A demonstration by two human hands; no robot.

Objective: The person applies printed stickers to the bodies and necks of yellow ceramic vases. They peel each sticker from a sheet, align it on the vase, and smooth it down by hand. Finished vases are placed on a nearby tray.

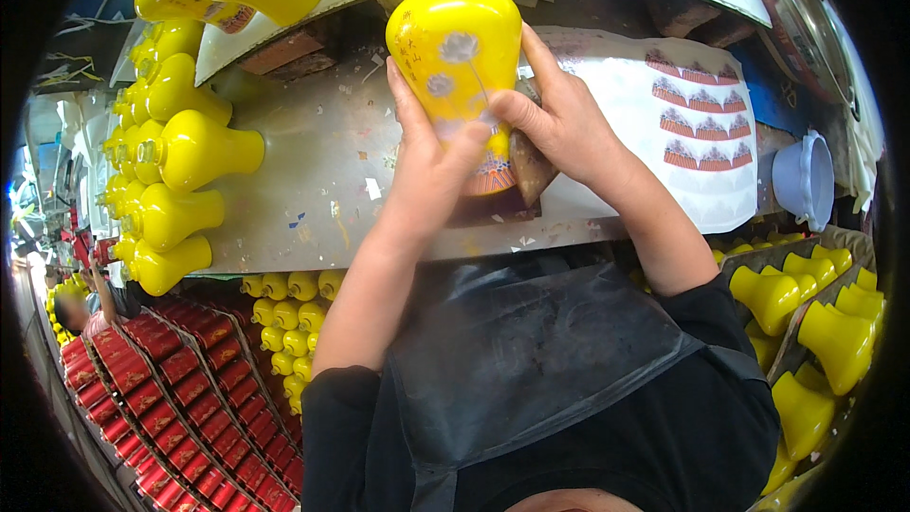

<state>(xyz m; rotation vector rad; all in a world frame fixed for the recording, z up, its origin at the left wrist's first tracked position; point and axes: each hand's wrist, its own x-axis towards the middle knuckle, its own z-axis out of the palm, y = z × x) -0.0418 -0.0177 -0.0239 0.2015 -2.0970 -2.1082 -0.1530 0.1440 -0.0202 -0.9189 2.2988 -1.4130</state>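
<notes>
A glossy yellow bottle [427,24], round-shouldered with a narrow neck, is between my two hands over the workbench. Pale flower patterns and dark written characters mark its front, and a patterned band circles its foot. My left hand [429,147] wraps its left side, thumb pressed on the lower front. On the other side my right hand [559,118] grips it, thumb also on the front. Beneath and behind the bottle is a brownish block [533,171], partly hidden by my right hand.
Yellow bottles [194,152] stand along the bench's left end. A white sheet [701,190] with printed curved bands lies on the right, near a pale bucket [804,180]. Racks of red cylinders [180,398] fill the lower left; yellow bottles [834,341] fill crates at right. Another person [95,313] is far left.
</notes>
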